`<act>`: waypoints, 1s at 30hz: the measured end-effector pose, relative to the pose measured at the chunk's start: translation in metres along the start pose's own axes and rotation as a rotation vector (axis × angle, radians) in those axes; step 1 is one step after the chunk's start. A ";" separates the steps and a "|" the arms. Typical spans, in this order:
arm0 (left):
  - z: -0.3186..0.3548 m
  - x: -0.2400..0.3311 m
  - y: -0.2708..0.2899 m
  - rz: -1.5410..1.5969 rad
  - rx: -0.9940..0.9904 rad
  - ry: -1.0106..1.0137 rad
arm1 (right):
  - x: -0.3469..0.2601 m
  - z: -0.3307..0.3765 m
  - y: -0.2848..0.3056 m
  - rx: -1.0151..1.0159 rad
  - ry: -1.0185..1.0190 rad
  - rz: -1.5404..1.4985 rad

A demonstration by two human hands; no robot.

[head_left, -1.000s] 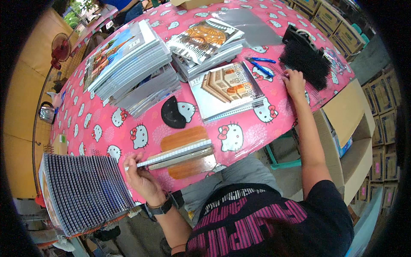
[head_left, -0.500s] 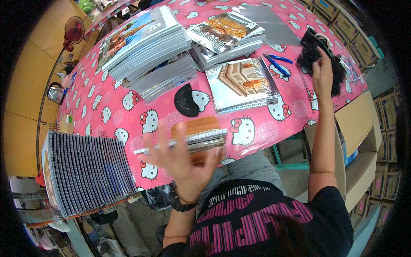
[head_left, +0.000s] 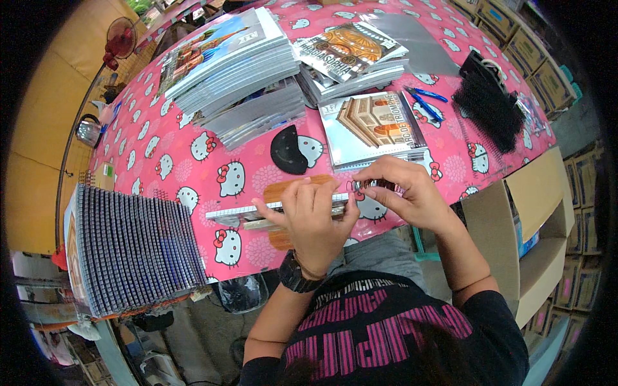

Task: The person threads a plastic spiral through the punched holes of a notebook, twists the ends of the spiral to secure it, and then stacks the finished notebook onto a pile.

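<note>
Right fingers [head_left: 391,168] around black coil [head_left: 359,184]

To the right of the right grip [head_left: 402,193] stands an open cardboard box [head_left: 490,238], with stacked brown cartons [head_left: 544,77] farther off beyond it. Well to the grip's left, a silver kettle [head_left: 88,130] and a red fan [head_left: 120,44] stand near a yellow wall [head_left: 55,96]; a teal frame [head_left: 428,256] shows below it.

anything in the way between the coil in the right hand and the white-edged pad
Nothing visible stands between the dark coil in the right hand and the right end of the white-edged pad; the left hand covers the pad's middle and sits close to that end.
</note>
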State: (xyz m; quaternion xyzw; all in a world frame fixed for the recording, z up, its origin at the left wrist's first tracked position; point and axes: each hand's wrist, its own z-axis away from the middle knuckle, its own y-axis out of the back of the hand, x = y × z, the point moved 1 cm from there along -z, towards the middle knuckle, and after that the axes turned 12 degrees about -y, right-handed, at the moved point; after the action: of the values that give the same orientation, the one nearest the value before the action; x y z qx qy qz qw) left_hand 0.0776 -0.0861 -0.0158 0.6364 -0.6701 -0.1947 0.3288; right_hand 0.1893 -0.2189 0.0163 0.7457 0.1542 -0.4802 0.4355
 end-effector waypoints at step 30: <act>0.002 -0.011 0.032 0.259 -0.157 -0.196 | 0.044 -0.090 -0.027 -0.200 0.043 0.246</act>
State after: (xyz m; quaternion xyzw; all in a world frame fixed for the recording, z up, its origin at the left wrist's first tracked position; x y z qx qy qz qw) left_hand 0.0529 -0.0722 0.0028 0.4948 -0.7581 -0.2636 0.3330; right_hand 0.2458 -0.1402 -0.0203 0.7220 0.1182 -0.3892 0.5597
